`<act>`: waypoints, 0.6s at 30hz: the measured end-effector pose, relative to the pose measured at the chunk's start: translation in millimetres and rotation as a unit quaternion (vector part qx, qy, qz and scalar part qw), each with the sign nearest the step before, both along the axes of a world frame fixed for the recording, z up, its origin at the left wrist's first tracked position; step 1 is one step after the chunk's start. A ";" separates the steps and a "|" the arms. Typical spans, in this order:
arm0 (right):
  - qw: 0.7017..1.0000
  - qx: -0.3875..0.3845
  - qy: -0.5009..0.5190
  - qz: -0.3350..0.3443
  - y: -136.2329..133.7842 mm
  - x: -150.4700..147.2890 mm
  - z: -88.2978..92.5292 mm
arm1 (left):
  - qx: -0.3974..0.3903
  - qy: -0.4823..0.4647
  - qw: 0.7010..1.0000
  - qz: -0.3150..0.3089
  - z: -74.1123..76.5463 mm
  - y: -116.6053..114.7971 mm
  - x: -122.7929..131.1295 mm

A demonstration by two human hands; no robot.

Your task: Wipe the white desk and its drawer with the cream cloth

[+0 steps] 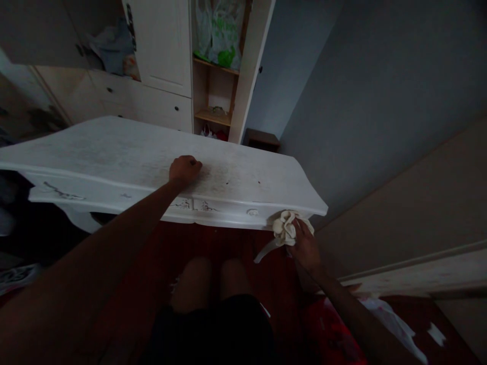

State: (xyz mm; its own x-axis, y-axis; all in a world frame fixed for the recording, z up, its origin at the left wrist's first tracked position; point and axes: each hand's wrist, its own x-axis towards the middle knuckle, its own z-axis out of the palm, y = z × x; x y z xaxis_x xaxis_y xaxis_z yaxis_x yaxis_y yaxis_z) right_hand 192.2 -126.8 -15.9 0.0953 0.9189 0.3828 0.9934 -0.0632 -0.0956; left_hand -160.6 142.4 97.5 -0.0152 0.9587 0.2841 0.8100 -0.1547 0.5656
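Note:
A white table point(251, 167) with carved drawer fronts stands before me, its top smudged with grey marks. My left hand point(185, 170) rests on the tabletop near the front edge, fingers curled into a loose fist with nothing visible in it. At the right end of the drawer front, my right hand point(304, 246) grips a bunched cream cloth point(284, 228) against the white face. A strip of the cloth hangs down on the left. The palm side of the right hand is hidden.
Behind the table stands a white cabinet point(165, 45) with an open door and plastic bags point(224, 35) on a shelf. A grey wall point(380, 111) closes off the right. Red and white bags point(335, 329) lie on the dark red floor at lower right.

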 end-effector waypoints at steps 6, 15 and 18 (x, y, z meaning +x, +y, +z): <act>0.989 0.016 0.137 -0.057 10.7 -29.1 -14.8 | 0.009 -0.006 1.000 -0.011 -1.1 0.3 -0.5; 0.992 -0.068 0.098 -0.048 32.6 -95.4 -9.9 | 0.009 -0.012 1.000 -0.006 -3.1 2.4 -0.8; 0.993 -0.086 0.064 -0.044 40.5 -120.7 -1.1 | 0.009 -0.010 1.000 -0.008 -3.3 2.8 -0.4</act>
